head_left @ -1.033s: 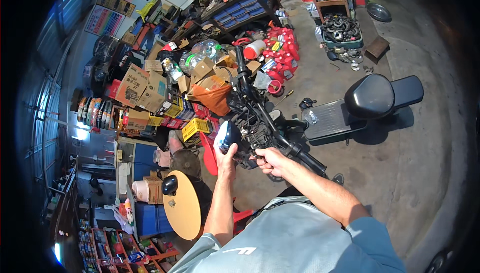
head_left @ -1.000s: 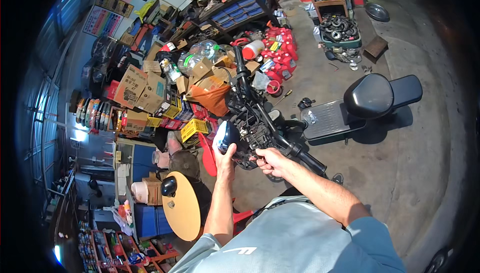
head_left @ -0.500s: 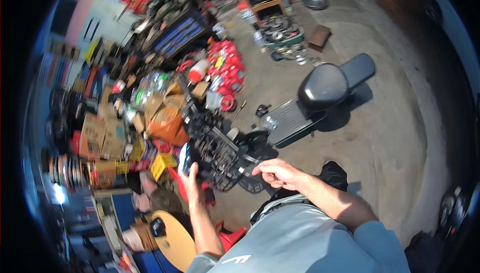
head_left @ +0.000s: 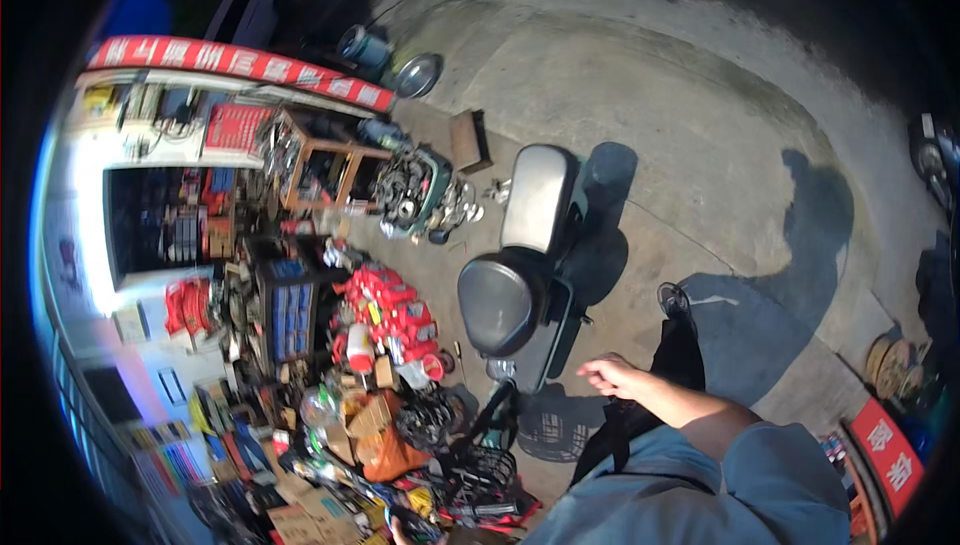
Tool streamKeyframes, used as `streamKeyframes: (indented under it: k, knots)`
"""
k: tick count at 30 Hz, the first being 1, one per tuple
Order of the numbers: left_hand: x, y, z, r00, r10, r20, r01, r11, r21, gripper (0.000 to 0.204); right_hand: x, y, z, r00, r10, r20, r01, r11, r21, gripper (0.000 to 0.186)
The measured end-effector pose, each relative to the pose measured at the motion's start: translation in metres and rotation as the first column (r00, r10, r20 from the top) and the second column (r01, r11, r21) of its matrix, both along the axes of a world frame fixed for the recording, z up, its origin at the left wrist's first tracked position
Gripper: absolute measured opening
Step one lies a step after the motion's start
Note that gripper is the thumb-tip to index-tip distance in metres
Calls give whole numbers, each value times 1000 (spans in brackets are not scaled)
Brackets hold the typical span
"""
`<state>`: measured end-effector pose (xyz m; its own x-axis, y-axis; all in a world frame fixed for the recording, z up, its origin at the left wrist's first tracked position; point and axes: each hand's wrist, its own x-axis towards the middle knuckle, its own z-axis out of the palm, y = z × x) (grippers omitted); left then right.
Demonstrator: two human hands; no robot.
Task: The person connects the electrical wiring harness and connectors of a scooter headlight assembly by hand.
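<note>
My right hand (head_left: 612, 377) is off to the right of an electric scooter, fingers curled together; whatever they may hold is hidden. Of my left hand (head_left: 399, 531) only a small part shows at the bottom edge, beside dark scooter parts; its fingers are mostly out of sight. The scooter has a long black rear seat (head_left: 540, 195), a rounded black front seat (head_left: 500, 305) and a footboard (head_left: 558, 345). Its front end (head_left: 480, 475), a tangle of black parts, lies low in the picture. A basket's shadow falls on the ground near my right hand.
Red packages (head_left: 385, 300) and an orange bag (head_left: 385, 457) are heaped left of the scooter. Behind stand a blue drawer cabinet (head_left: 292, 310), a green crate of metal parts (head_left: 432, 180) and a brown box (head_left: 468, 140). A red sign (head_left: 885, 450) is at lower right.
My view has swung round, so the scooter's seats now sit nearer the middle and its front end lower. My left hand has slipped mostly out at the bottom; my right hand remains curled.
</note>
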<state>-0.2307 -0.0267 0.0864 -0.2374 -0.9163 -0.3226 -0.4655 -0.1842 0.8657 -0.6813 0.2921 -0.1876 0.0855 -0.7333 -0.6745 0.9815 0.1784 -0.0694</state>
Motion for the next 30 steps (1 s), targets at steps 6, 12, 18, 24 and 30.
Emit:
streamKeyframes:
  k: [6, 12, 18, 24, 30]
  knots:
    - [-135, -74, -49, 994, -106, 23, 104, 992, 74, 58, -42, 81, -89, 954, -300, 7, 290, 926, 240, 17]
    - [-187, -80, -78, 997, -74, 38, 68, 987, 145, 58, -48, 94, -117, 975, -212, 60, 166, 886, 432, 14]
    - [-188, -64, -66, 1000, 7, 27, -12, 984, 179, 58, -43, 82, -128, 992, -125, 20, 107, 913, 394, 13]
    - [-169, -45, -50, 993, 102, -52, -91, 978, 185, 58, -55, 70, -110, 995, -70, -75, 93, 929, 360, 16]
    - [-90, 20, -26, 945, 282, -166, -250, 950, 187, 58, -57, 67, -96, 983, -20, -185, 76, 950, 302, 21]
